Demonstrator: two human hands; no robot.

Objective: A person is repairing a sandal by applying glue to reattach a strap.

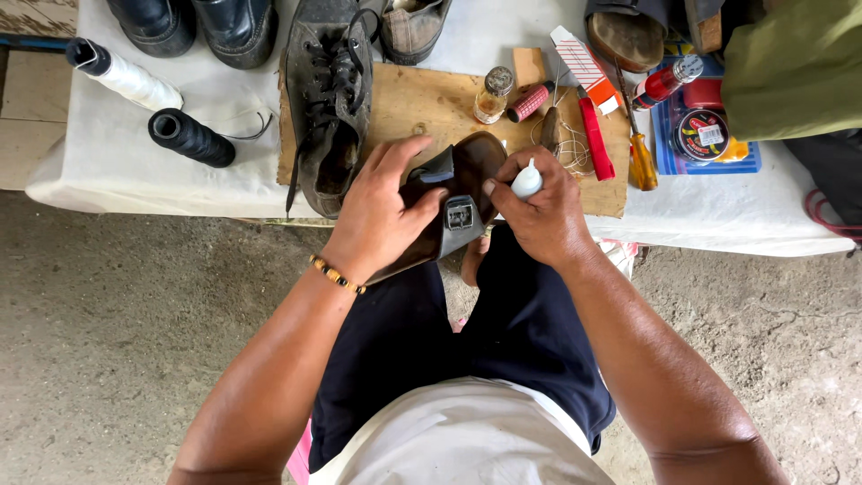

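Note:
My left hand [382, 208] grips a brown sandal [467, 171] with a dark strap and metal buckle [460, 216], holding it tilted over my lap at the table's front edge. My right hand [543, 211] is closed around a small white glue bottle [527, 180], its tip pointing at the sandal's sole beside the strap. A beaded bracelet sits on my left wrist.
A wooden board [431, 103] on the white-covered table [224, 108] carries a worn black lace-up boot [328, 99], a small glass bottle [493, 94], a red-handled tool and thread. Black [190, 137] and white [126, 76] thread spools lie left; a screwdriver [639, 144], polish tin [703, 135] and other shoes lie behind.

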